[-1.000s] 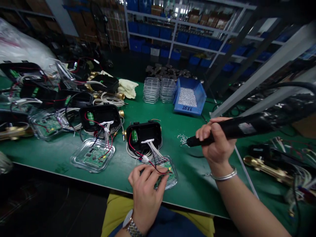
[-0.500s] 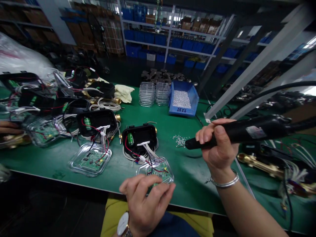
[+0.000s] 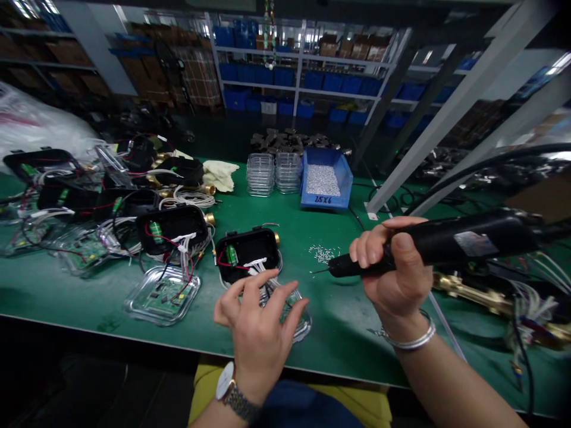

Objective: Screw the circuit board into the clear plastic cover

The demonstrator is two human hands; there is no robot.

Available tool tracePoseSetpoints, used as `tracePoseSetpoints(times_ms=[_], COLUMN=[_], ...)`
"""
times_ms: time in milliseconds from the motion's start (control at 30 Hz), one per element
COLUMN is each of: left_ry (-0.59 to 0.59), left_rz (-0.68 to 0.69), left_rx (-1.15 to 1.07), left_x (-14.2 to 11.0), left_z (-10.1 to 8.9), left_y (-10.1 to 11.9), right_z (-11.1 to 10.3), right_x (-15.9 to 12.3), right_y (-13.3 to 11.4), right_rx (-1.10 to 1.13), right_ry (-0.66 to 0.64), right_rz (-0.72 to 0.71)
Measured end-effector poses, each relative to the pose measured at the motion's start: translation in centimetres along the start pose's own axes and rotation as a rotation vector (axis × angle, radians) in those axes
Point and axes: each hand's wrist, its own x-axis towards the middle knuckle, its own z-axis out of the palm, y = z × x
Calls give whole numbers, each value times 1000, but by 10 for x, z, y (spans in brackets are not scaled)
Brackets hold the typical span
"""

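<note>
Where the tabletop [image 3: 93, 300] runs to the far left: several open black housings [image 3: 40, 157] crowded together with cables and brass parts.
Left housing [image 3: 187, 223]: open, green cylinder [image 3: 156, 230] inside, wires leading to the left cover.
Left cover [image 3: 165, 319]: clear, flat on the tabletop, carrying a circuit board [image 3: 166, 293].
Central housing [image 3: 232, 239]: open, seated on the tabletop, white connector and wires running out towards the central cover.
Clear cover stacks [image 3: 260, 174]: two, side by side, beyond the central housing.
Left hand [image 3: 259, 339]: fingers [image 3: 282, 296] bent and apart, over the central cover; contact cannot be told.
Central cover [image 3: 304, 329]: clear, partly hidden by the left hand, just in front of the central housing.
Loose screws [image 3: 323, 254]: scattered on the tabletop, near the tip of the black driver.
Blue bin [image 3: 325, 205]: filled with small screws, front hand-marked, behind the loose screws.
Black driver [image 3: 464, 238]: tilted slightly, thin bit pointing left.
Right hand [image 3: 397, 273]: fingers clamped around the black driver.
Brass fitting [image 3: 473, 294]: far right, beside bundled cables.
</note>
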Motion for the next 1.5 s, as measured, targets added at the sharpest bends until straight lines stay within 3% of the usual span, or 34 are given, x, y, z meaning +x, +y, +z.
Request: tracePoseSetpoints(times_ms=[200, 333, 533, 833, 1000, 1133, 1300, 1500], left_ry=[-130, -175, -163, -206, -182, -63, -233, -268], left_rz=[-39, -70, -96, 89, 93, -49, -308, -399], left_rx=[32, -53, -155, -56, -41, -75, -39, -30], left_x=[12, 13, 14, -8, -20, -40, -58, -55], left_z=[16, 17, 6, -16, -25, -24, -12, -5], left_y=[11, 13, 8, 0, -14, -33, -41, -34], right_z=[6, 7, 11, 24, 31, 38, 49, 65], right_x=[-7, -10, -13, -42, -58, -61, -64, -72], right_y=[-25, -34, -46, -54, -57, -54, -45, -38], right_rx=[113, 147, 197, 166, 66, 62, 17, -92], right_ry=[26, 52, 66, -135, -93, -73, -67, -110], right_rz=[33, 102, 149, 233, 259, 267, 297, 215])
